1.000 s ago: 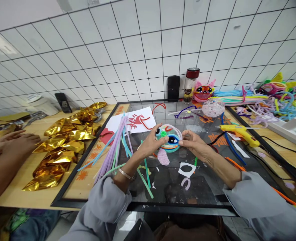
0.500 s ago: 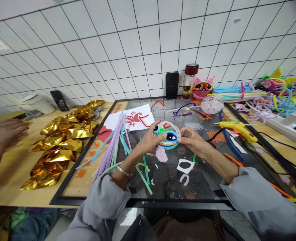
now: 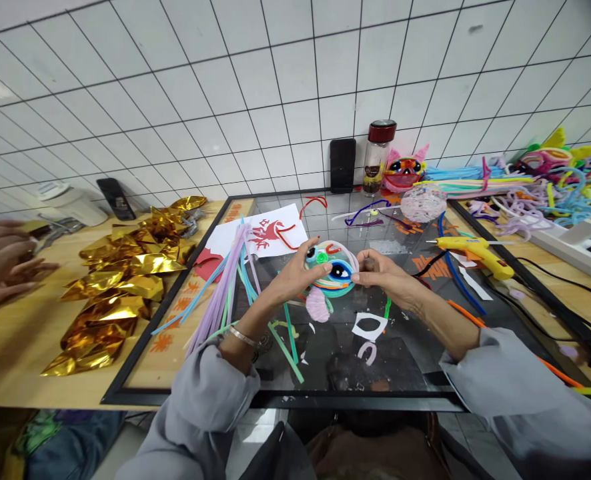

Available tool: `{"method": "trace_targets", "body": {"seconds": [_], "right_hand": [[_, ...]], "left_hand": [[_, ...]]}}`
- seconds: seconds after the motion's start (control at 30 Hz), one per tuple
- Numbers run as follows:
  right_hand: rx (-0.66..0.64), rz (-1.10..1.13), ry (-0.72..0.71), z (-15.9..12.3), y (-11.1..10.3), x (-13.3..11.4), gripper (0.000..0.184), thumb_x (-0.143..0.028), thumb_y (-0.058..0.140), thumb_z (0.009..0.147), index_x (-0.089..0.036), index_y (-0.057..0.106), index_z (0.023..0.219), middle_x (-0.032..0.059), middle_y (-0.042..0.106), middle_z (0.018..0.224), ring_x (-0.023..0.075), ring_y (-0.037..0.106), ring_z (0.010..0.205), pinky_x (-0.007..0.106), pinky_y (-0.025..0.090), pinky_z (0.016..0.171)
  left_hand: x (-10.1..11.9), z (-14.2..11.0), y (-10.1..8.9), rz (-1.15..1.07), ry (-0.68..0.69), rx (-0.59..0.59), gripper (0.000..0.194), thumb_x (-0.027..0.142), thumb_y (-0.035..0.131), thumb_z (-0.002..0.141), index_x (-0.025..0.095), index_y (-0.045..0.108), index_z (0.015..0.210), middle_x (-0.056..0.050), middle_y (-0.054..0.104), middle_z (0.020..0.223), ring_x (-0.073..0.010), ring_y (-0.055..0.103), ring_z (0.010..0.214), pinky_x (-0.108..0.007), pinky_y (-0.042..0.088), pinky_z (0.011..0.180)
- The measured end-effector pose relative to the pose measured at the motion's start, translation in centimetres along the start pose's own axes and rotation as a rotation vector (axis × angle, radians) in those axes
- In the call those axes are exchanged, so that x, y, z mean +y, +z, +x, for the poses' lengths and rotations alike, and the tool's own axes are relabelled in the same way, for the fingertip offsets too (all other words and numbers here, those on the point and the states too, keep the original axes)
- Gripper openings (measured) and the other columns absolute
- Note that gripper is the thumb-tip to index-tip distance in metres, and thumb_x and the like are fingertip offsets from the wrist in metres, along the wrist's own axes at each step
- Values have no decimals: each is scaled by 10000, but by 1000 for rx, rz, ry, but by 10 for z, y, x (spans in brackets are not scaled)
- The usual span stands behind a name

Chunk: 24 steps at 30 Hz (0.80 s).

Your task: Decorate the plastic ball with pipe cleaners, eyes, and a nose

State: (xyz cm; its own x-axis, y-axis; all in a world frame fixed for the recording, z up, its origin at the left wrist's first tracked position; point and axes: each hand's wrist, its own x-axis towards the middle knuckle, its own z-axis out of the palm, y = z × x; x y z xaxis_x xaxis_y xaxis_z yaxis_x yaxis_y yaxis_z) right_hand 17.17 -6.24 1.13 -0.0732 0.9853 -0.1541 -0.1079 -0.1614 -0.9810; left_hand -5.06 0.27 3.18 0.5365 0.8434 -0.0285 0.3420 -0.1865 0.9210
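Between my two hands is a colourful pipe-cleaner face with blue-rimmed eyes, a green nose and a red curl on top. My left hand grips its left side, thumb pressed by the large eye. At the right edge my right hand pinches the rim near that eye's corner; its fingertips are partly hidden. A pink fuzzy oval piece sits just below the face. Nearer me on the glass top lie a white paper cut-out with an eye-shaped hole and a lilac curved piece.
Lilac, blue and green pipe cleaners lie left of my hands, over white paper with a red cut-out. A yellow glue gun rests at right. Gold foil and a co-worker's hands are far left. A glass bottle stands behind.
Both my hands keep nearly the same hold on the pipe-cleaner face. The view has shifted slightly. At far left the co-worker's hands have moved away from the gold foil.
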Motion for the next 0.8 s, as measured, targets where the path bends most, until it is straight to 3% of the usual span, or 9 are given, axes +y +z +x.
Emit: {"method": "trace_targets", "body": {"seconds": [0.2, 0.33, 0.43, 0.53, 0.63, 0.8], "right_hand": [[35, -86, -44, 1, 3, 2, 499, -394, 918, 479, -234, 555, 783, -32, 635, 752, 159, 557, 732, 306, 439, 696], [72, -245, -85, 1, 2, 0, 524, -412, 906, 498, -239, 552, 845, -7, 610, 845, 190, 553, 813, 354, 461, 779], [149, -417, -251, -1, 0, -3, 637, -438, 897, 537, -254, 573, 1054, 66, 605, 1119, 275, 566, 1061, 452, 446, 960], [138, -596, -525, -3, -1, -3, 798, -480, 841, 656, -288, 490, 1346, 126, 476, 1418, 357, 437, 1349, 556, 347, 1113], [89, -716, -701, -5, -1, -2, 660, -498, 737, 796, -304, 490, 1377, 140, 336, 1553, 380, 286, 1484, 621, 279, 1159], [12, -732, -767, -7, 0, 2, 348, -470, 637, 896, -296, 622, 1197, 116, 259, 1610, 375, 215, 1533, 643, 251, 1174]], "left_hand": [[4, -1, -7, 42, -14, -52, 888, 533, 694, 786, 156, 361, 1518, -162, 450, 1552, -350, 461, 1397, -506, 334, 1193], [8, -2, -10, 71, -8, -63, 862, 513, 691, 792, 159, 380, 1513, -158, 466, 1541, -356, 462, 1393, -501, 338, 1189], [15, 1, -14, 111, -28, -94, 881, 515, 684, 787, 143, 368, 1520, -168, 467, 1536, -356, 474, 1376, -493, 363, 1168], [25, 5, -18, 139, -70, -168, 940, 538, 707, 754, 135, 357, 1527, -174, 502, 1502, -359, 549, 1291, -475, 435, 1100], [32, 13, -21, 171, -77, -234, 987, 570, 718, 724, 114, 362, 1523, -178, 537, 1470, -354, 575, 1262, -436, 465, 1063], [33, 33, -23, 247, -73, -324, 972, 577, 725, 703, 141, 397, 1508, -171, 566, 1454, -364, 562, 1280, -427, 478, 1025]]}}
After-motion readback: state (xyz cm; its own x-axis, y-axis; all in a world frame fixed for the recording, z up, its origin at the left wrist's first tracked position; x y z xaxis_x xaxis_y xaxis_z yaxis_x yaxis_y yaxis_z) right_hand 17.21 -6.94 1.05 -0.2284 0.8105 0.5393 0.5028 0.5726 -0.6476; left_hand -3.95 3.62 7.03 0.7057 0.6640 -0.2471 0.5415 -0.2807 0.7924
